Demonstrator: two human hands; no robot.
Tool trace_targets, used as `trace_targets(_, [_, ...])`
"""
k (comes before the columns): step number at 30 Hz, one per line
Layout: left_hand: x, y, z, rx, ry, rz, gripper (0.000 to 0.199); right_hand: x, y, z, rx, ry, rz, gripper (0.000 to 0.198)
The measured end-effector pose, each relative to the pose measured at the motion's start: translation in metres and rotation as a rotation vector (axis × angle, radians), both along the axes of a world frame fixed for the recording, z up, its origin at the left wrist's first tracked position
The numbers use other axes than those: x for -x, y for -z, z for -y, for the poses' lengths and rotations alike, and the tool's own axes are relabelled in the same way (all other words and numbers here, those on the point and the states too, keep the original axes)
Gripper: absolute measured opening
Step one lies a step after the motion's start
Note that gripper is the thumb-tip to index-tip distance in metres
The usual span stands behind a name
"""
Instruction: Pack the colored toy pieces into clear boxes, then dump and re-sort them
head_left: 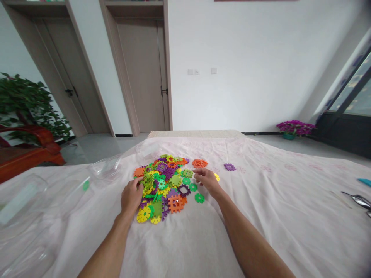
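A heap of flat plastic interlocking pieces (166, 178) in green, yellow, purple and orange lies on the cloth between my hands. My left hand (132, 196) is at the heap's left side, fingers curled against light-green notched pieces (148, 181); its fingertips are partly hidden. On the heap's right side, my right hand (208, 180) has bent fingers with a gap between them, close beside a light-green notched piece (188, 173). Below its fingers lie green flower-shaped discs, one of them (199, 198) nearest me. An orange square piece (175, 204) sits at the heap's front.
Clear plastic containers (106, 168) stand left of the heap. A purple piece (229, 167) lies apart to the right, and an orange one (199, 163) behind my right hand. Glasses (361, 200) rest at the far right on the pale tablecloth (275, 216).
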State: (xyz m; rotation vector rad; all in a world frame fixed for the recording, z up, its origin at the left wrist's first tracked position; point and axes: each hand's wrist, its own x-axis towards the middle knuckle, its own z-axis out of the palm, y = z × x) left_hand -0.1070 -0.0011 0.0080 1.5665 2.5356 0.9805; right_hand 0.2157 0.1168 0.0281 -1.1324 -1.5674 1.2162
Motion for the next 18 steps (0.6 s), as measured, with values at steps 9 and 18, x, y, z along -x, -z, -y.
trace_targets(9, [0.000, 0.001, 0.000, -0.009, 0.013, 0.030, 0.038, 0.015, -0.023, 0.026, -0.375, -0.494, 0.622, 0.052])
trace_targets(18, [-0.001, 0.000, 0.000, -0.006, 0.010, 0.046, 0.038, 0.014, -0.016, 0.026, -0.349, -0.351, 0.712, 0.059])
